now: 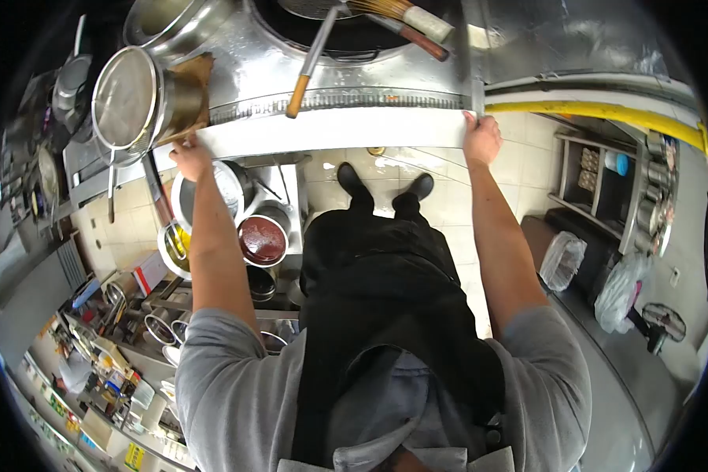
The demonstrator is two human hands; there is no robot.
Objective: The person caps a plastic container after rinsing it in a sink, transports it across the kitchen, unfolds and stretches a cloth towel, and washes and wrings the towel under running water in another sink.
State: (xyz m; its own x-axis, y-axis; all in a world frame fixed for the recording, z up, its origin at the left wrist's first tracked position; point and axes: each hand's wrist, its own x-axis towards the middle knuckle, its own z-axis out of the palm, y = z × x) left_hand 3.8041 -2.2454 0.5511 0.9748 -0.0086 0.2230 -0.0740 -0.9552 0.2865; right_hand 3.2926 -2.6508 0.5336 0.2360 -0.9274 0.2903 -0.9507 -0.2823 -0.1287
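Note:
A long white front ledge (pixel 330 130) runs along the steel wok range (pixel 236 75). My left hand (pixel 191 157) is closed around its left part, below a steel pot (pixel 182 101) with a round mesh strainer (pixel 126 98) beside it. At the far right end my right hand (pixel 482 139) grips the same ledge, thumb on top, some fingers hidden. Whether the ledge is loose or fixed I cannot tell. On the range above lie a wooden-handled ladle (pixel 311 67) and a bamboo brush (pixel 407 14), both over the dark wok burner (pixel 322 39).
At lower left stand a pot of dark red sauce (pixel 262 240), a pale pot (pixel 230 189) and a bowl with yellow liquid (pixel 178 242). A yellow pipe (pixel 606 110) runs along the right. A shelf rack (pixel 594 177) and a small fan (pixel 663 324) are also right.

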